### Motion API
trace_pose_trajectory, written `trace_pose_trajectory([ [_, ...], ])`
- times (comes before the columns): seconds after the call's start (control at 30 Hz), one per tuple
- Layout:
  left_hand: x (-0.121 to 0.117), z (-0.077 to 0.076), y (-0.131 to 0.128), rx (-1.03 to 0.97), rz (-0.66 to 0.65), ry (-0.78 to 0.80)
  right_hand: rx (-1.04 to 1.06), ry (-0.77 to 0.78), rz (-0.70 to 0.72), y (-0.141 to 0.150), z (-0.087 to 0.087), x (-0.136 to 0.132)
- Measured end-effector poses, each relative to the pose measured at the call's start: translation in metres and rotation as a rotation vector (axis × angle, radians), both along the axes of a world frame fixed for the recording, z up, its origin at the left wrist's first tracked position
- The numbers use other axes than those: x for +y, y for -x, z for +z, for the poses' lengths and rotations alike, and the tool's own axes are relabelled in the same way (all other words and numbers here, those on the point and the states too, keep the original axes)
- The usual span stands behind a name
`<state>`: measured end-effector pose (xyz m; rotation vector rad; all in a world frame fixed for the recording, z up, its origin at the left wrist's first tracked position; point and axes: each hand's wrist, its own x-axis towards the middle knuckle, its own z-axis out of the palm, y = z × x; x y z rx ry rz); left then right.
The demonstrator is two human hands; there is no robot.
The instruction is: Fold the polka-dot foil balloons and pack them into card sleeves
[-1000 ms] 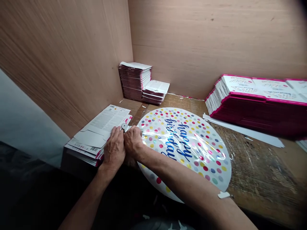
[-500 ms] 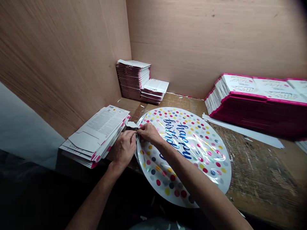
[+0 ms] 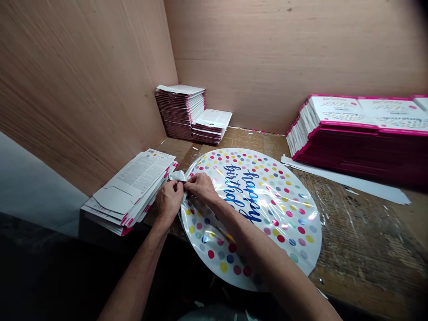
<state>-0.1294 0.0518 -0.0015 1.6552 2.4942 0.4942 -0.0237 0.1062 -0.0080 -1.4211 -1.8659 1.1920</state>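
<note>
A round, flat foil balloon (image 3: 267,209) with coloured dots and blue "happy birthday" lettering lies on the worn table (image 3: 361,236), its near edge hanging over the front. My left hand (image 3: 169,200) and my right hand (image 3: 199,185) meet at the balloon's left rim. Both pinch the small silver neck tab (image 3: 178,175) that sticks out there. My right forearm crosses over the balloon's lower half.
A stack of flat white-and-pink card packs (image 3: 130,189) lies just left of my hands. Two more stacks (image 3: 192,113) sit in the back corner, and a long pink-edged pile (image 3: 361,129) fills the right. Wooden walls close the left and back.
The balloon has been turned a little under my hands. My right hand moved from beside the left hand up onto the rim, and both now pinch the neck tab.
</note>
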Motion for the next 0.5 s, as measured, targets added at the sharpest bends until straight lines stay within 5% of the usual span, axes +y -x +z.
trace_pose_trajectory([
  [0.2,0.008,-0.012,0.01,0.077,0.046,0.004,0.196,-0.048,-0.204,-0.021,0.006,-0.009],
  [0.37,-0.004,0.003,0.005,0.261,-0.012,-0.074,0.565,0.108,-0.428,-0.115,0.014,-0.015],
  [0.5,-0.041,0.018,-0.04,0.273,-0.341,-0.241,0.287,0.126,-0.474,-0.196,0.013,-0.021],
])
